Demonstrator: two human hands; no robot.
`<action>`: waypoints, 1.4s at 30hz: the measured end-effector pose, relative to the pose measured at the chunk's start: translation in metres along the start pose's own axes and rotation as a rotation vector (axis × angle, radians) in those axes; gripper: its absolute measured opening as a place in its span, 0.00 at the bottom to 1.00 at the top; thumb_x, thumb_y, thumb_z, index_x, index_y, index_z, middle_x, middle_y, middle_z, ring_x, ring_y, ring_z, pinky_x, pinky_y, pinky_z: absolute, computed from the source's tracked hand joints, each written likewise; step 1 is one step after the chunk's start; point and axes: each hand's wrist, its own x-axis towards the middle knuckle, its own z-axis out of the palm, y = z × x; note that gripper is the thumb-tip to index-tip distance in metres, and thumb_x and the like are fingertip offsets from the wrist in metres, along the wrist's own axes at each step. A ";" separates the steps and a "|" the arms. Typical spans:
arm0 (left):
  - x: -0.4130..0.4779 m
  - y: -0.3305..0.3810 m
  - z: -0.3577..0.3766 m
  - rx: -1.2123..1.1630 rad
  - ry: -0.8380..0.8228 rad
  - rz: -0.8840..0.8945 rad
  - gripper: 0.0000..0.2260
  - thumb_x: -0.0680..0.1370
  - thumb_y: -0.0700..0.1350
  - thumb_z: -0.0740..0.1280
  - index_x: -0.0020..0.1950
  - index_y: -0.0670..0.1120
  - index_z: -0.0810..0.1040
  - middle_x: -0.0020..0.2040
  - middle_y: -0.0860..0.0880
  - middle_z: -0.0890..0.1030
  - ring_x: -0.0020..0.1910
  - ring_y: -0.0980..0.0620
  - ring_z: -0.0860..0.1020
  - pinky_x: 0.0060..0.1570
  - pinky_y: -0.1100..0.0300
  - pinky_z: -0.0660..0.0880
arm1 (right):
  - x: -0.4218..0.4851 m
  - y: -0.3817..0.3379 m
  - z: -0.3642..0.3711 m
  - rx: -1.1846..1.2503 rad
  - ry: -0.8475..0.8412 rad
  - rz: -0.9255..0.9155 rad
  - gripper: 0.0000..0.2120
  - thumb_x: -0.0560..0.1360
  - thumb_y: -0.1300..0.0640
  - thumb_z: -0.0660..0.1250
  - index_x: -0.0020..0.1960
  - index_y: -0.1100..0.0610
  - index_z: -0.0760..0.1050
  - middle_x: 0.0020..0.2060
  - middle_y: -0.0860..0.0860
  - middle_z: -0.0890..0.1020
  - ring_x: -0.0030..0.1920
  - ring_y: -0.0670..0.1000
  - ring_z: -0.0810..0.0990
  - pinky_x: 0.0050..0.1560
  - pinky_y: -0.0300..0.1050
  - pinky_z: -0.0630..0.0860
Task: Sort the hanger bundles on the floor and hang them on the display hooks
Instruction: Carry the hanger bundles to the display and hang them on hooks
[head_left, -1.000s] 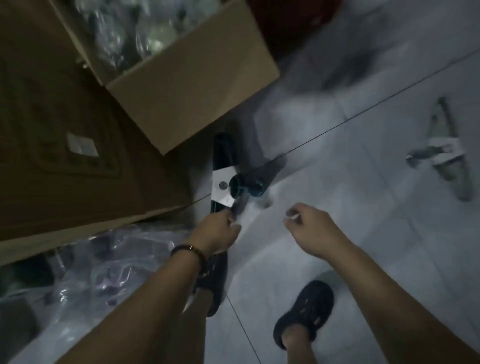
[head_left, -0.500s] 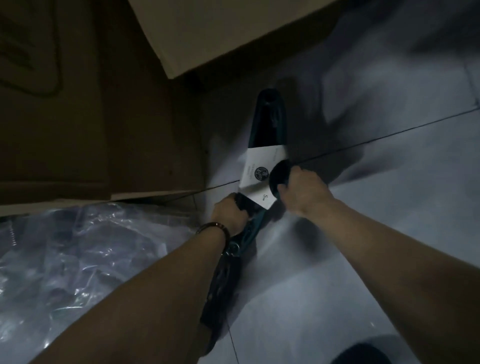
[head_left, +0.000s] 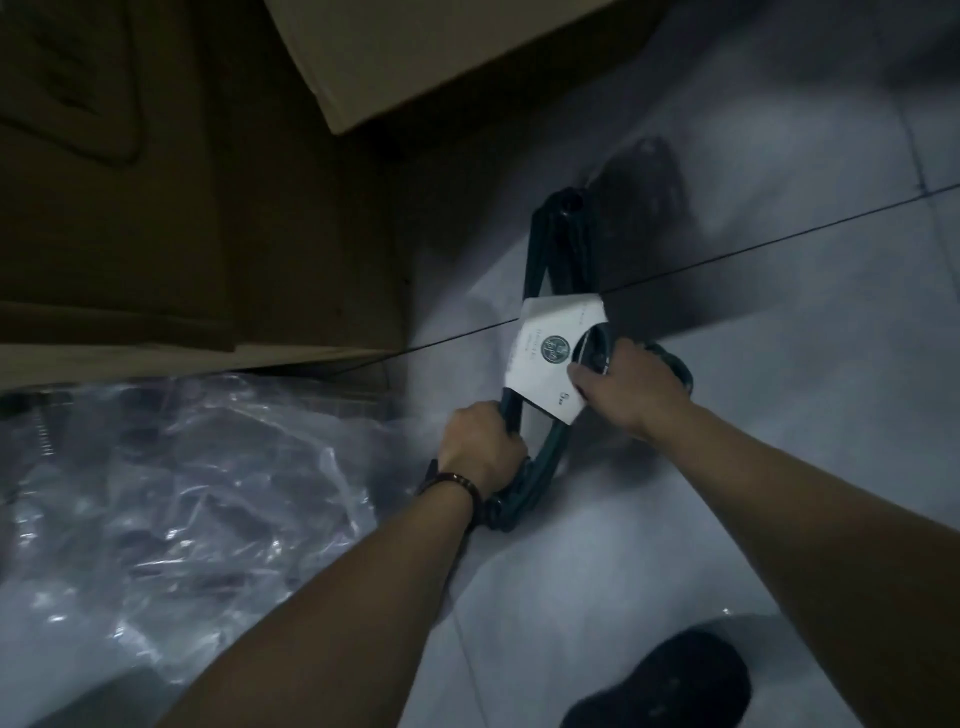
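Plainly, the weak point is the white paper band (head_left: 553, 358) wrapped round the middle of the dark green plastic hanger bundle (head_left: 563, 202). The bundle sits just right of the view's middle, tilted on the grey tiled floor (head_left: 779, 312), with its far end pointing to twelve o'clock. The left hand (head_left: 480, 447) is clenched round its lower arm at about seven o'clock from the band. The right hand (head_left: 628, 384), at three o'clock from the band, curls round the dark hooks (head_left: 595, 345), and one fingertip seems to press the band's edge.

If the two hands pull at different angles, the band may tear or slide off and the hangers may fan apart. The far end may also snag on the brown cardboard box (head_left: 156, 208), which lies at nine to ten o'clock of it. The crumpled clear plastic wrap (head_left: 182, 493) at eight o'clock and the poor light make footing beside the black shoe (head_left: 660, 680) uncertain.

Half a second ago the bundle shows edge-on, as a narrow dark strip. Now its arms open into a long loop, so it seems turned or raised. The right hand has shifted further towards three o'clock along the hooks. A second ago that hand is off the bundle, and a second, pale bundle lying at three o'clock is now out of view.
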 end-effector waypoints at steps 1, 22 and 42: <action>-0.017 -0.001 -0.004 0.002 -0.008 0.021 0.03 0.76 0.45 0.67 0.45 0.46 0.78 0.45 0.42 0.85 0.42 0.40 0.82 0.38 0.56 0.74 | -0.016 0.001 -0.005 0.031 0.003 -0.001 0.34 0.78 0.35 0.65 0.71 0.60 0.70 0.66 0.60 0.80 0.63 0.62 0.80 0.58 0.50 0.76; -0.482 0.233 -0.204 0.148 0.139 0.625 0.05 0.74 0.53 0.66 0.47 0.54 0.76 0.40 0.47 0.85 0.42 0.41 0.83 0.37 0.51 0.74 | -0.520 0.023 -0.381 0.853 0.550 0.122 0.17 0.76 0.39 0.68 0.53 0.52 0.79 0.45 0.50 0.84 0.47 0.55 0.83 0.46 0.47 0.77; -0.926 0.454 -0.345 -0.277 -0.764 1.625 0.37 0.70 0.49 0.83 0.72 0.52 0.66 0.61 0.54 0.80 0.55 0.62 0.82 0.47 0.71 0.79 | -0.984 0.027 -0.386 1.144 1.459 0.341 0.10 0.80 0.45 0.66 0.41 0.45 0.78 0.30 0.44 0.80 0.25 0.43 0.75 0.27 0.39 0.67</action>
